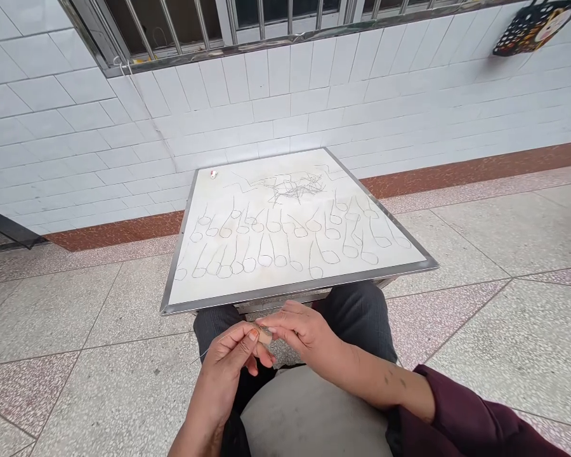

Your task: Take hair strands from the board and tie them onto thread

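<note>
In front of my lap, my left hand (233, 352) pinches a small tan, rounded piece (265, 336) between thumb and fingers. A thin wire (197, 358) sticks out on the far left side of that hand. My right hand (297, 327) meets it from the right, its thumb and fingers closed together at the tan piece's end. What the right fingertips grip is hidden. Beyond both hands, several thin wires with a loop at one end, such as this looped wire (330, 257), lie in rows on a white table (233, 291) with a metal edge.
Toward the table's back lies a tangled heap of wires (295, 188). A small white and red item (213, 174) is near the back left corner. Behind stand a tiled wall (276, 120) and a barred window (247, 28). A dark patterned basket (533, 28) hangs at upper right.
</note>
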Action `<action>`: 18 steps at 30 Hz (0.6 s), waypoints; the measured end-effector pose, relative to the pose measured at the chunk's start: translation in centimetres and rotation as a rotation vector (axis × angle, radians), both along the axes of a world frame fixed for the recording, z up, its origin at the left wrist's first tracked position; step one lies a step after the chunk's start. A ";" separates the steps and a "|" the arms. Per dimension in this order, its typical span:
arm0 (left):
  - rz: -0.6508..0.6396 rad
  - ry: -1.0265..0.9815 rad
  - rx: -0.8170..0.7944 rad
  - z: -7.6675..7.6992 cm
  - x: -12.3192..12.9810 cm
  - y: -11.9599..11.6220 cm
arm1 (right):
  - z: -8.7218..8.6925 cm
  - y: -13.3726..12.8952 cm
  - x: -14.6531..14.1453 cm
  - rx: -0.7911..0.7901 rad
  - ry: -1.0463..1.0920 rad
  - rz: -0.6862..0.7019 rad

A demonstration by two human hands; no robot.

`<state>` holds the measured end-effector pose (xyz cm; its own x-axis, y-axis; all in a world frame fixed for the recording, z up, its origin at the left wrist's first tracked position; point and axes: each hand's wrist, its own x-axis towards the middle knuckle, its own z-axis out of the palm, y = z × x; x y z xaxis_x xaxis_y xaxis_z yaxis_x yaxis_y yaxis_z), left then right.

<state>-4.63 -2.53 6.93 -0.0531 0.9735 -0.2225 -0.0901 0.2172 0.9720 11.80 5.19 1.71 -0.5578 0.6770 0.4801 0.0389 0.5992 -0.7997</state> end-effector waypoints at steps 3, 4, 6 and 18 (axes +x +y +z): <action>-0.046 0.060 -0.005 -0.1 -0.2 0.0 | -0.1 0.0 0.0 0.108 -0.040 0.014; -0.052 0.071 -0.005 0.0 -0.2 0.0 | 0.0 0.0 0.0 0.128 -0.057 0.016; -0.058 0.080 -0.005 0.0 -0.2 0.0 | 0.2 -0.1 0.0 0.150 -0.102 0.016; -0.069 0.063 -0.048 -0.2 -0.2 0.1 | 0.2 0.0 0.7 0.282 -0.222 0.032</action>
<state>-4.81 -2.43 6.75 -0.0017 0.9635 -0.2675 -0.0119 0.2675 0.9635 12.48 5.19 1.86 -0.6884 0.5154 0.5103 0.1708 0.7990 -0.5765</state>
